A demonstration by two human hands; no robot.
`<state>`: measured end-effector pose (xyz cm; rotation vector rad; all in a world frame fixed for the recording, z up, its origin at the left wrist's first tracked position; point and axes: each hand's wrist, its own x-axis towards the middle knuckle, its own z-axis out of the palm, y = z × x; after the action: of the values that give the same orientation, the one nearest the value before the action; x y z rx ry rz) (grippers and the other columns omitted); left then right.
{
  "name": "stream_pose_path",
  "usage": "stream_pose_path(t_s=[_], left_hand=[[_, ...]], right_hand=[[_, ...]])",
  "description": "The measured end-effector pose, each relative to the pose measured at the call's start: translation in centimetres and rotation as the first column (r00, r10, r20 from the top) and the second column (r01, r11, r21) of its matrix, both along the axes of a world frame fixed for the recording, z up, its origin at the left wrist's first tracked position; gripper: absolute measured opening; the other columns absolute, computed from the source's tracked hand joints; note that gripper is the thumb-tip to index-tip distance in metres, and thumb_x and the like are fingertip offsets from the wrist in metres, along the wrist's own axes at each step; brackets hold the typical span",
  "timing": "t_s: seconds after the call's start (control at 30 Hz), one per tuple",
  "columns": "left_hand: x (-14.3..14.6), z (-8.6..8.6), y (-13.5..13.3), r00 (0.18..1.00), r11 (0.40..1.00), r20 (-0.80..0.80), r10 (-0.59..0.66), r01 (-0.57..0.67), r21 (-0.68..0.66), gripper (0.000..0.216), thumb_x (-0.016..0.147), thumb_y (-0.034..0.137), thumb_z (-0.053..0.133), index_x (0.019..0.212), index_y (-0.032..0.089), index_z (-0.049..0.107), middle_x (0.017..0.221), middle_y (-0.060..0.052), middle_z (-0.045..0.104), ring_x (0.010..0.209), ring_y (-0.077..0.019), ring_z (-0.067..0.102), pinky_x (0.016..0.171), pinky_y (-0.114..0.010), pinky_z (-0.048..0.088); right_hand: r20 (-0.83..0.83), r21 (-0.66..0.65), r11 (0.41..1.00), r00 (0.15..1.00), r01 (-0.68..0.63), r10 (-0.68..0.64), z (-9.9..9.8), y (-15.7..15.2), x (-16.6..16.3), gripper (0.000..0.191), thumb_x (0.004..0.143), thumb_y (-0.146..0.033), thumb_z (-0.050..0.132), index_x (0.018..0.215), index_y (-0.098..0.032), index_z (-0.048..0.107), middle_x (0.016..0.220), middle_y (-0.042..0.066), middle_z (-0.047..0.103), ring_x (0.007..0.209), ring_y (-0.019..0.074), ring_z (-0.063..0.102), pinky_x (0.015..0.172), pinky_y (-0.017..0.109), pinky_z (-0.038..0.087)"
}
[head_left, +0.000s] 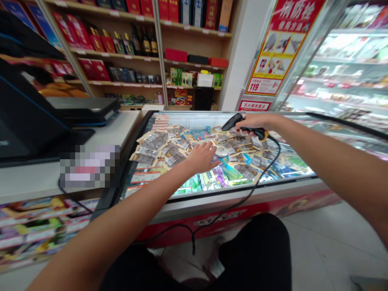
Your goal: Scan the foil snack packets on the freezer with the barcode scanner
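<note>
In the head view my right hand grips a black barcode scanner by its handle, its head tilted to the left over the glass top of a display freezer. A black cable runs from the scanner down over the freezer's front edge. My left hand lies palm down with its fingers apart, low over the middle of the lid and holding nothing. Small flat packets with grey and tan fronts are spread over the glass around both hands. A round silver-coloured item shows just right of my left fingers.
To the left stands a white counter with a dark checkout machine and a blurred-out item. Shelves of boxes and bottles rise behind the freezer. A lit glass-fronted cabinet is at the right.
</note>
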<state>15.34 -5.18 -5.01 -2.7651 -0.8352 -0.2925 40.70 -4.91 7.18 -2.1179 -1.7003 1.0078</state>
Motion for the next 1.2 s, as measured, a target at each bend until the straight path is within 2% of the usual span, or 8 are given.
stream_pose_path(t_s=[0.1, 0.17, 0.27, 0.43, 0.7, 0.97, 1.07, 1.2], left_hand=[[2.6, 0.2, 1.7, 0.997, 0.99, 0.015, -0.08, 0.081, -0.113, 0.071, 0.106, 0.058, 0.035, 0.159, 0.01, 0.035, 0.17, -0.021, 0.029, 0.152, -0.0316, 0.038, 0.116, -0.045, 0.038], [3.6, 0.0, 2.3, 0.997, 0.981, -0.022, -0.078, 0.073, -0.182, 0.076, 0.106, 0.06, 0.032, 0.162, 0.009, 0.029, 0.171, -0.02, 0.025, 0.154, -0.0306, 0.037, 0.118, -0.044, 0.037], [3.3, -0.5, 2.5, 0.994, 0.982, -0.071, -0.079, 0.065, -0.179, 0.077, 0.105, 0.061, 0.032, 0.16, 0.008, 0.033, 0.17, -0.02, 0.03, 0.151, -0.0323, 0.042, 0.118, -0.044, 0.037], [-0.1, -1.0, 2.2, 0.993, 0.992, -0.065, -0.103, 0.097, -0.081, 0.074, 0.105, 0.062, 0.031, 0.154, 0.008, 0.043, 0.158, -0.02, 0.051, 0.14, -0.0323, 0.055, 0.112, -0.043, 0.042], [-4.9, -0.8, 0.9, 0.982, 0.988, -0.111, -0.152, 0.156, 0.024, 0.068, 0.104, 0.061, 0.038, 0.148, 0.012, 0.053, 0.153, -0.018, 0.056, 0.136, -0.0333, 0.057, 0.113, -0.047, 0.038], [-6.2, -0.9, -0.1, 0.984, 0.988, -0.11, -0.143, 0.149, 0.045, 0.065, 0.104, 0.06, 0.036, 0.145, 0.013, 0.056, 0.149, -0.018, 0.058, 0.131, -0.0337, 0.058, 0.108, -0.046, 0.042], [-6.4, -0.9, 0.0, 0.985, 0.988, -0.098, -0.144, 0.148, 0.044, 0.065, 0.104, 0.061, 0.037, 0.144, 0.013, 0.056, 0.148, -0.018, 0.058, 0.131, -0.0336, 0.059, 0.109, -0.046, 0.042], [-6.7, -0.7, 0.0, 0.991, 0.991, -0.083, -0.101, 0.108, 0.078, 0.062, 0.102, 0.062, 0.041, 0.139, 0.015, 0.061, 0.139, -0.017, 0.064, 0.127, -0.0336, 0.06, 0.111, -0.048, 0.04]], right_hand=[[-0.078, 0.031, 0.999, 0.997, 0.027, -0.025, -0.4, -0.8, 0.2, 0.023, 0.085, -0.036, 0.073, 0.08, -0.019, 0.058, 0.06, -0.003, 0.051, 0.044, 0.008, 0.043, 0.038, 0.019, 0.039], [-0.109, 0.02, 0.998, 0.992, 0.062, -0.06, -0.7, -1.4, 0.4, 0.022, 0.086, -0.036, 0.073, 0.083, -0.019, 0.058, 0.059, -0.003, 0.05, 0.043, 0.008, 0.043, 0.037, 0.02, 0.038], [-0.106, 0.009, 0.993, 0.988, 0.115, -0.113, -1.0, -2.3, 0.8, 0.022, 0.088, -0.035, 0.072, 0.085, -0.019, 0.057, 0.06, -0.004, 0.05, 0.042, 0.0076, 0.042, 0.037, 0.02, 0.037], [-0.09, -0.007, 0.995, 0.991, 0.1, -0.1, -1.1, -3.2, 1.3, 0.024, 0.091, -0.034, 0.07, 0.081, -0.02, 0.053, 0.061, -0.004, 0.049, 0.043, 0.0068, 0.042, 0.038, 0.019, 0.035], [-0.127, -0.114, 0.982, 0.983, -0.15, 0.136, -1.7, -2.8, 0.6, 0.032, 0.086, -0.038, 0.074, 0.074, -0.019, 0.051, 0.059, -0.003, 0.048, 0.045, 0.0071, 0.043, 0.039, 0.019, 0.036], [-0.111, -0.105, 0.958, 0.961, -0.266, 0.255, -2.0, -2.2, 0.1, 0.037, 0.087, -0.042, 0.072, 0.07, -0.02, 0.048, 0.059, -0.003, 0.047, 0.045, 0.0067, 0.04, 0.041, 0.019, 0.036], [-0.127, -0.093, 0.962, 0.961, -0.258, 0.245, -1.9, -2.2, 0.3, 0.038, 0.088, -0.042, 0.073, 0.07, -0.02, 0.048, 0.059, -0.003, 0.047, 0.045, 0.0067, 0.041, 0.041, 0.019, 0.035], [-0.144, -0.036, 0.989, 0.98, -0.146, 0.139, -1.5, -2.7, 1.1, 0.034, 0.087, -0.043, 0.074, 0.074, -0.019, 0.053, 0.06, -0.003, 0.048, 0.046, 0.0081, 0.043, 0.04, 0.02, 0.037]])
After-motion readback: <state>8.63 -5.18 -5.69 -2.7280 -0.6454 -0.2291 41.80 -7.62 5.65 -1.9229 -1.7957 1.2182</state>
